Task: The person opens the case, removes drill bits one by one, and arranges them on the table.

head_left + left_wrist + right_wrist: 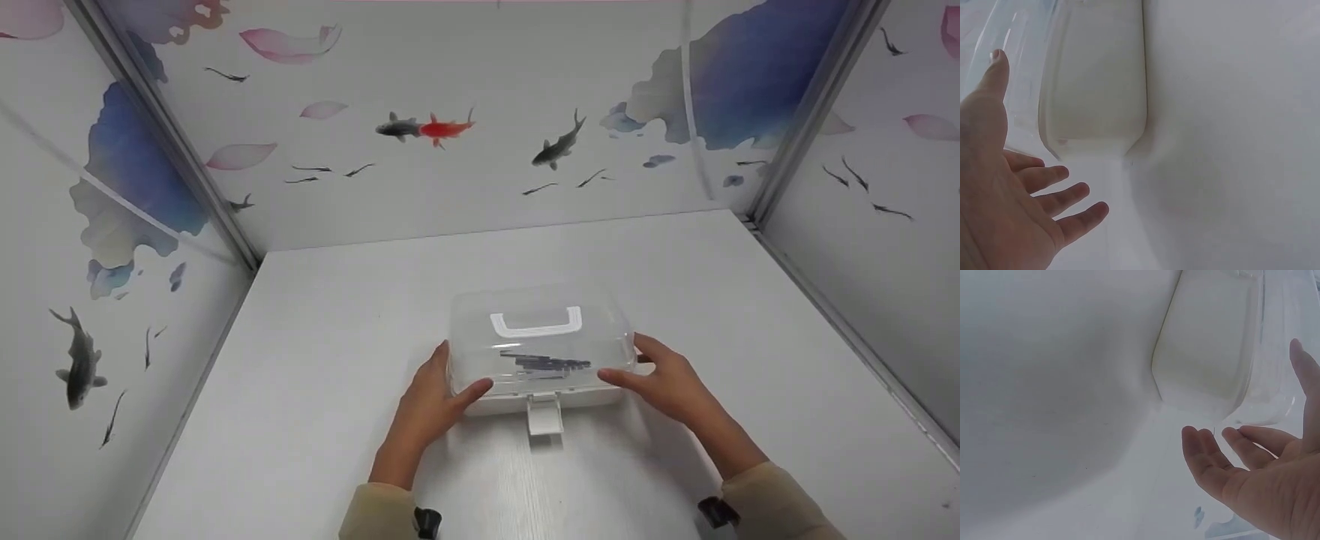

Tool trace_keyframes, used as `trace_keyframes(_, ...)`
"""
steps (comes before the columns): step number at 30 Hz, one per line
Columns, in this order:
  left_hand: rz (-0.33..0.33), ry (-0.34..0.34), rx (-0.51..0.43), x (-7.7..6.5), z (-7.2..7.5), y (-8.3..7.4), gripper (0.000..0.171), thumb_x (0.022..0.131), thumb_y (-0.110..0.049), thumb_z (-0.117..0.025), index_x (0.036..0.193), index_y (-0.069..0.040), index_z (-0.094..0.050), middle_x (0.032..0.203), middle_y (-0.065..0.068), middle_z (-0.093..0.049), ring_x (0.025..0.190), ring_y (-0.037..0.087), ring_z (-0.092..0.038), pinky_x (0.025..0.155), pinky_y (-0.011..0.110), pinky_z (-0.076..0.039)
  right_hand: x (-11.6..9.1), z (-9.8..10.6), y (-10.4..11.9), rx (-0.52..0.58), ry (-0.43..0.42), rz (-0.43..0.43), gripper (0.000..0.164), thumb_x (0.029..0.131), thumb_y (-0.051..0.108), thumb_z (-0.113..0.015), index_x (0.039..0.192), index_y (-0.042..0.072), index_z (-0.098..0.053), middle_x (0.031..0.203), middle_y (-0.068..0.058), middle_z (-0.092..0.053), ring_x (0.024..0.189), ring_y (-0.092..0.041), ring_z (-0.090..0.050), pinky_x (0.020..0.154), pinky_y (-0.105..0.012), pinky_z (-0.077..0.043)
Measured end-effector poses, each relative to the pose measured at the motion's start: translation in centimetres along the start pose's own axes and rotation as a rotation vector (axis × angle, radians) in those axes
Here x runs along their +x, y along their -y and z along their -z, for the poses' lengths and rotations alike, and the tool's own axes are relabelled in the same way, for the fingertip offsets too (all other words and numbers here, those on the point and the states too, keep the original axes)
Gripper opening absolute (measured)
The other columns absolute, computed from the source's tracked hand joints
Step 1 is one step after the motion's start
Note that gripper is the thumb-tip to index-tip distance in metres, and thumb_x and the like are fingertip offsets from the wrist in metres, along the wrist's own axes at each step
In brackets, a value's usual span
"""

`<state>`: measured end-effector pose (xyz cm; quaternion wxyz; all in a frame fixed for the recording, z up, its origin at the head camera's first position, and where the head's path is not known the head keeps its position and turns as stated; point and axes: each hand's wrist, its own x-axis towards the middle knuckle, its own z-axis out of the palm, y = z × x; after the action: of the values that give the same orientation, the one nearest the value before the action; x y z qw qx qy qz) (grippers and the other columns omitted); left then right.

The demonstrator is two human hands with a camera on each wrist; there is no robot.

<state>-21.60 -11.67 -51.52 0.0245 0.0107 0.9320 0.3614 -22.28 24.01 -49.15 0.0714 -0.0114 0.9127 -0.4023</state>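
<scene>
A clear-lidded plastic storage box (pixel 480 315) with a white base (pixel 1100 73) stands on the table, its lid down. The white front latch (pixel 544 415) sticks outward, unfastened. Through the lid show several slim dark-blue sticks (pixel 551 364). On the box's left side is my left hand (pixel 431 401), its thumb laid over the front of the lid and its other fingers spread along the side. My right hand (pixel 671 382) mirrors it on the right, thumb tip at the lid's front corner, loosely bent fingers (pixel 1199 455) beside the box.
A white handle (pixel 536 322) lies on top of the lid. The white table (pixel 337 360) extends around the box. Panels printed with fish and petals enclose it at the back wall (pixel 465 187), left and right, with metal posts (pixel 817 112) at the corners.
</scene>
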Motion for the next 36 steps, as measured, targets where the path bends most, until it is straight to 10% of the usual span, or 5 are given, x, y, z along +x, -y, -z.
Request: trace_keyframes(36,-0.022,-0.17,-0.036,0.9,0.9,-2.3,0.099,0.091,-0.076,-0.066,0.164,-0.014,-0.042,0.159,0.014,-0.057,0.148,0.037,-0.054,0.117,0.061,-0.048,1.0,0.6,1.3,0.027,-0.055,0.032,0.096,0.099,0.064,-0.065,0.169,0.007,-0.029,0.169,-0.025,-0.039,0.157,-0.045,-0.038,0.123,-0.06,-0.04)
